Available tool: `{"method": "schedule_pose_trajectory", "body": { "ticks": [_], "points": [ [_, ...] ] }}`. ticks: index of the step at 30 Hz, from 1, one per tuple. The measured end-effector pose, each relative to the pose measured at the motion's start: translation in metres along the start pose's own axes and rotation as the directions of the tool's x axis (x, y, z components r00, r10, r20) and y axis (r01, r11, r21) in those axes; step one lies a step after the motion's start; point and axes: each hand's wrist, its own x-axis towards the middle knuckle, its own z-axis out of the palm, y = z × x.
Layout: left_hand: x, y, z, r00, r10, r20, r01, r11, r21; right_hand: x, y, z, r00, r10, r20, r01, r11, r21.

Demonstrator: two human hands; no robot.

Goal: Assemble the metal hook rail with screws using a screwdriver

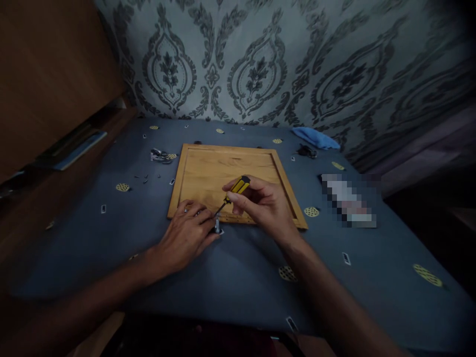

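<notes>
My forearms (327,292) reach in from the lower corners of the frame, closest of all. At centre, my right hand (266,206) grips the yellow-and-black screwdriver (240,185) between thumb and fingers, its shaft slanting down to the lower left. My left hand (189,228) is spread over the near left edge of the wooden panel (228,171), mid-frame; whether its fingers pinch the small metal fitting (217,226) beside them, I cannot tell. The tip sits right by my left fingertips, so a slip under pressure could jab me or scratch the wood. Tilted like this, the driver might also skid out of a screw head. The fitting could shift if my left hand slackens. Small loose metal bits (145,180) at left could roll away on the soft-looking sheet (238,277).
</notes>
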Motion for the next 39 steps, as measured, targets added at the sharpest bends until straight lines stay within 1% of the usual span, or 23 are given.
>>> {"method": "schedule_pose_trajectory", "body": {
  "ticks": [2,4,7,12,14,16,18,20,23,28,31,33,35,37,39],
  "points": [
    [0.000,0.000,0.001,1.000,0.000,-0.007,0.000,1.000,0.001,0.000,0.003,0.003,0.999,-0.002,-0.052,0.002,1.000,0.008],
    [0.000,0.001,0.001,1.000,-0.001,-0.020,0.001,1.000,0.006,0.000,0.004,0.005,0.998,-0.002,-0.057,0.003,1.000,0.023],
    [0.000,0.001,0.001,1.000,0.000,-0.022,0.000,1.000,0.014,0.000,0.001,0.002,1.000,-0.006,-0.007,0.007,0.999,0.031],
    [0.001,0.001,0.000,1.000,0.001,-0.013,-0.001,1.000,0.010,-0.001,-0.004,-0.004,0.996,0.002,0.092,-0.001,1.000,-0.004],
    [0.001,0.001,0.000,1.000,0.005,-0.013,-0.005,1.000,0.016,-0.001,-0.002,-0.002,0.998,-0.023,0.059,0.025,0.999,-0.029],
    [0.001,0.001,0.000,1.000,0.012,-0.018,-0.011,1.000,0.022,-0.002,0.004,0.003,0.996,-0.082,-0.029,0.079,0.993,-0.088],
    [0.001,0.001,0.001,0.999,0.013,-0.035,-0.013,1.000,0.023,-0.003,0.010,0.008,0.980,-0.162,-0.116,0.140,0.974,-0.175],
    [0.001,0.001,0.002,0.999,0.009,-0.053,-0.008,1.000,0.023,-0.005,0.015,0.011,0.963,-0.218,-0.161,0.176,0.955,-0.240],
    [0.001,0.002,0.003,0.999,-0.001,-0.052,0.002,1.000,0.020,-0.008,0.018,0.014,0.945,-0.266,-0.191,0.203,0.933,-0.296],
    [0.001,0.001,0.003,0.999,0.001,-0.045,0.000,1.000,0.013,-0.012,0.019,0.016,0.919,-0.358,-0.168,0.270,0.879,-0.392],
    [0.000,0.000,0.002,0.999,0.004,-0.039,-0.003,1.000,0.008,-0.012,0.022,0.018,0.910,-0.356,-0.211,0.260,0.889,-0.377],
    [0.000,0.000,0.003,0.999,0.004,-0.041,-0.004,1.000,0.004,-0.012,0.023,0.018,0.915,-0.328,-0.234,0.235,0.906,-0.351],
    [0.000,0.000,0.003,0.999,0.001,-0.044,-0.001,1.000,0.002,-0.012,0.022,0.018,0.924,-0.306,-0.230,0.226,0.921,-0.318],
    [0.000,0.000,0.003,0.999,-0.001,-0.047,0.001,1.000,0.001,-0.012,0.018,0.017,0.922,-0.309,-0.233,0.241,0.930,-0.278],
    [0.000,0.000,0.002,0.999,0.003,-0.053,-0.003,1.000,0.001,-0.012,0.013,0.015,0.906,-0.328,-0.268,0.264,0.932,-0.249]
  ]
}}
